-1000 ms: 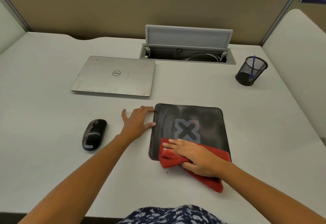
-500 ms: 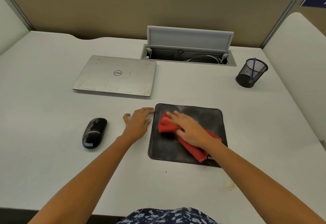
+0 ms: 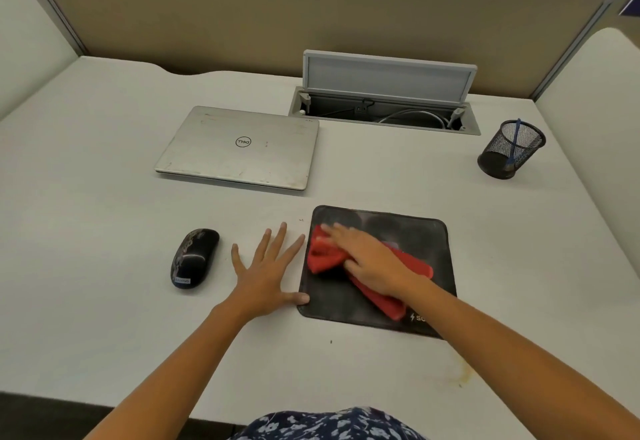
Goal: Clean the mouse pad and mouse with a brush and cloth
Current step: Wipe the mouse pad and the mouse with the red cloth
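A black mouse pad point(image 3: 420, 235) lies on the white desk in front of me. My right hand point(image 3: 372, 261) presses a crumpled red cloth point(image 3: 323, 254) flat onto the pad's left half, palm down with fingers pointing to the far left. My left hand point(image 3: 266, 271) rests flat on the desk with fingers spread, its thumb touching the pad's near left edge. A black mouse point(image 3: 194, 257) sits on the desk to the left of that hand. No brush is clearly visible.
A closed silver laptop point(image 3: 239, 148) lies behind the mouse. An open cable hatch point(image 3: 384, 93) sits at the back of the desk. A black mesh pen cup point(image 3: 510, 150) with a blue pen stands at the far right. Partition walls surround the desk.
My right hand swept the red cloth from the pad's near edge up to its far left part. My left hand slid back toward me and spread its fingers.
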Demonstrator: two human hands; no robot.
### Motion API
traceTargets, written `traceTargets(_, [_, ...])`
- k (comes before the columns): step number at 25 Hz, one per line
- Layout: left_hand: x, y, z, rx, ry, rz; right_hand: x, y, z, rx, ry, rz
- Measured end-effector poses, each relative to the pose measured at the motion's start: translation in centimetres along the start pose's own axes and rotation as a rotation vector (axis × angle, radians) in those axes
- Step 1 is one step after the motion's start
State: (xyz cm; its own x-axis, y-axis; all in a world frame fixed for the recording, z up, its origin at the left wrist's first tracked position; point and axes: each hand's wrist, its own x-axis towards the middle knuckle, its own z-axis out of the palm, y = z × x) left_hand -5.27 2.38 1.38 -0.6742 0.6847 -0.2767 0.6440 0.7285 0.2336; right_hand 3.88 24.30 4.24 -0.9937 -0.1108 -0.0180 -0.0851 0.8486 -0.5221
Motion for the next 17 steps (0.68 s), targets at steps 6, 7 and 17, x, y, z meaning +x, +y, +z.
traceTargets(6, [-0.2,0.9,-0.7,0.112,0.001,0.079,2.1,-0.7,1.8,-0.036,0.095,0.093])
traceTargets(7, [-0.4,1.1,-0.7,0.117,0.009,0.090,0.9,-0.7,2.0,-0.045,0.049,0.014])
traceTargets(17, [-0.7,1.5,-1.3,0.166,-0.025,0.120,3.2,-0.1,1.3,-0.016,0.110,0.082])
